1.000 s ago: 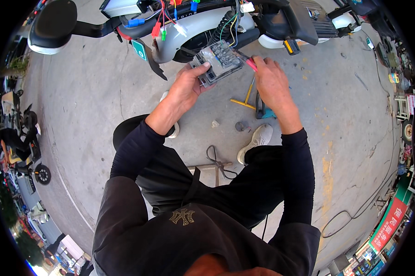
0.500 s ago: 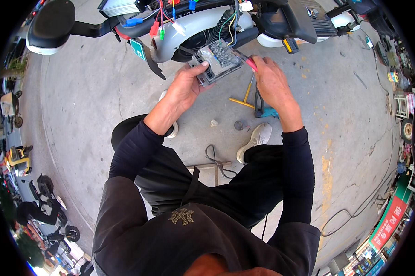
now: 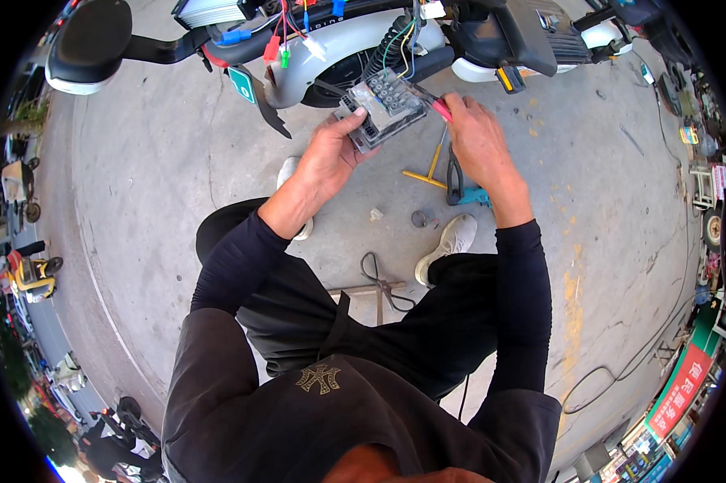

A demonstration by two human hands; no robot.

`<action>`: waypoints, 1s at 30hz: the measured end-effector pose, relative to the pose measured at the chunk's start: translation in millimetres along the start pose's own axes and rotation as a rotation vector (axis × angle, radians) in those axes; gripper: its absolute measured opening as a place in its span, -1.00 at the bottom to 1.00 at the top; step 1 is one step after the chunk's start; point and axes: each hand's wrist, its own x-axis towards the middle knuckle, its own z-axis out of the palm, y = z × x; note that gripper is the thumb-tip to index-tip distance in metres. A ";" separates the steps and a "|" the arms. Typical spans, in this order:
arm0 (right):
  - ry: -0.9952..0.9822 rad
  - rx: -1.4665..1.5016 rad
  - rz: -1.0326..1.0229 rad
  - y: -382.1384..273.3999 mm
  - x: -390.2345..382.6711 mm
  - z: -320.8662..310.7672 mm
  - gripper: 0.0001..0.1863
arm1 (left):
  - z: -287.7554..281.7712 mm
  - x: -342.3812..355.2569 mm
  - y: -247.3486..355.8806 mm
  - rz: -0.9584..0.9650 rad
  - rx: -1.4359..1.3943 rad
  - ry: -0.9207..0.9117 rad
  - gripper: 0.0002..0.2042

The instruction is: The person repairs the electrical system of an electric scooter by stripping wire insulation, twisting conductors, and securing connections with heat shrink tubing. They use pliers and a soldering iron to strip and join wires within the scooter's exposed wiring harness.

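My left hand (image 3: pixel 327 159) is closed around the lower left end of a grey finned controller box (image 3: pixel 391 98), its thumb on top. Colored wires (image 3: pixel 397 58) run down to the box's far side from the scooter. At the box's right corner, my right hand (image 3: pixel 482 141) grips a red-handled tool (image 3: pixel 441 109). The tool's dark metal end meets the wires and terminals there; its exact kind is hard to make out. Both hands are just in front of the scooter (image 3: pixel 298 68), where loose red, green, blue and white connectors (image 3: pixel 286 52) hang.
On the concrete below lie a yellow T-handle wrench (image 3: pixel 426 179), a black-handled tool (image 3: pixel 455 175) and a teal tool (image 3: pixel 479 196). A small dark ring (image 3: pixel 418 218) is near my shoe. Black loop handles (image 3: pixel 369 266) show between my legs. A cable (image 3: pixel 612 374) curves along the right.
My hands, the controller box and the red-handled tool have shifted very slightly right. Both grips look the same. Riders and vehicles in the left background have moved.
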 end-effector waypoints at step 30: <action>-0.001 -0.143 0.221 -20.7 -4.3 5.9 -0.76 | 4.4 -7.3 18.7 0.014 0.242 0.066 -0.59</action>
